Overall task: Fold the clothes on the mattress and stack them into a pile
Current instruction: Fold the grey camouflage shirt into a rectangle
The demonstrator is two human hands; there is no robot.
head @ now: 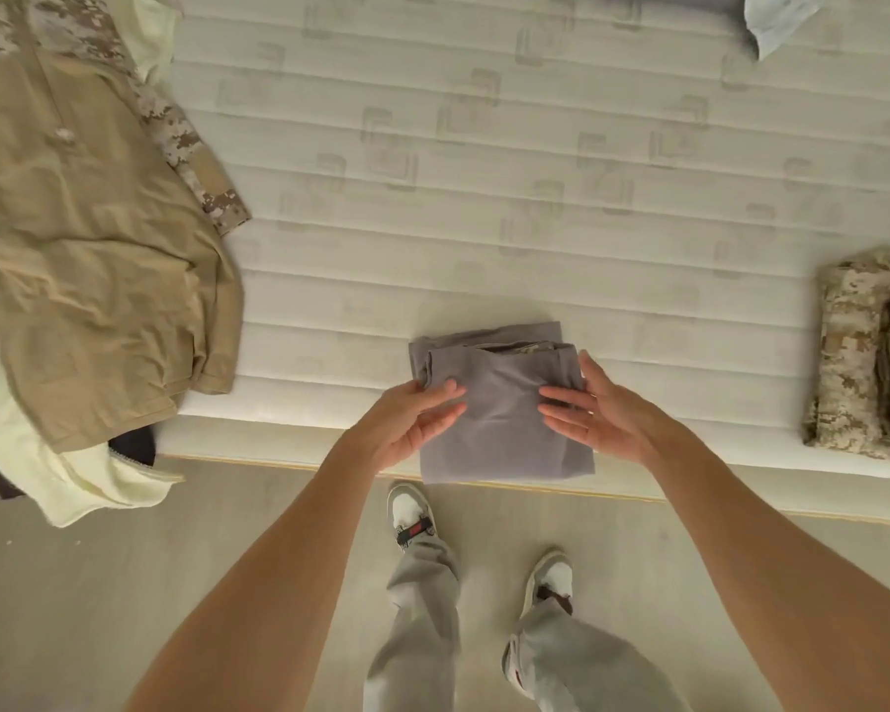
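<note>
One grey garment (504,403) folded under flat open hands — left hand (412,421), right hand (594,408) — tan shirt (88,249) (unfolded) waits.

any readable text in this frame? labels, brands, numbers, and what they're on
None readable.
mattress: repeating woven square motifs, no letters.
left shoe: red and dark striped band, no legible brand.
tan shirt: small pale patch on the chest, too blurred to read.
grey folded garment, camouflage pile: no visible label.
</note>
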